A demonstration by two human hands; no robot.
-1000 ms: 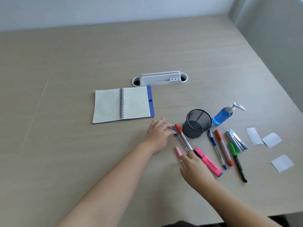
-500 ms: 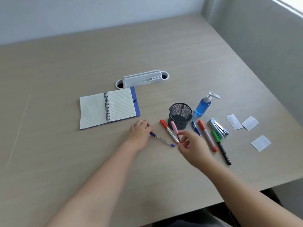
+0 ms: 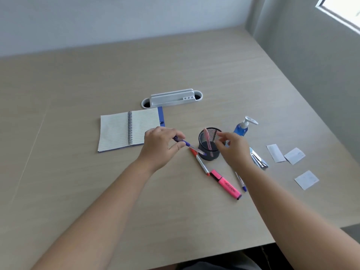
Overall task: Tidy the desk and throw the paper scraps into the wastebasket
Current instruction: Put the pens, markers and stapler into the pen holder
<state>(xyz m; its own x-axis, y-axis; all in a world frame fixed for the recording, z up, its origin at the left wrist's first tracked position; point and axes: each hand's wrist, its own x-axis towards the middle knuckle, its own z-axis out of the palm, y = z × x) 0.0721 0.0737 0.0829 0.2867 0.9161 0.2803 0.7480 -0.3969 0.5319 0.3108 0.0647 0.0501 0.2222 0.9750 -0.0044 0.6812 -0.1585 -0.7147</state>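
Paper scraps (image 3: 275,153), 3 of them, lie at the right of the desk (image 3: 78,182), well apart from both hands. Left hand (image 3: 160,146) reaches forward palm down, pinching a blue pen (image 3: 183,142) between thumb and fingers just left of the black mesh cup (image 3: 209,145). Right hand (image 3: 234,150) hovers beside the cup with fingers spread and empty; a pink pen (image 3: 208,140) stands tilted inside. An open notebook (image 3: 124,130) lies at the far left.

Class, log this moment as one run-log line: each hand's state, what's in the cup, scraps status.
left hand: holding blue pen | right hand: open beside mesh cup | cup: pink pen | paper scraps: on desk
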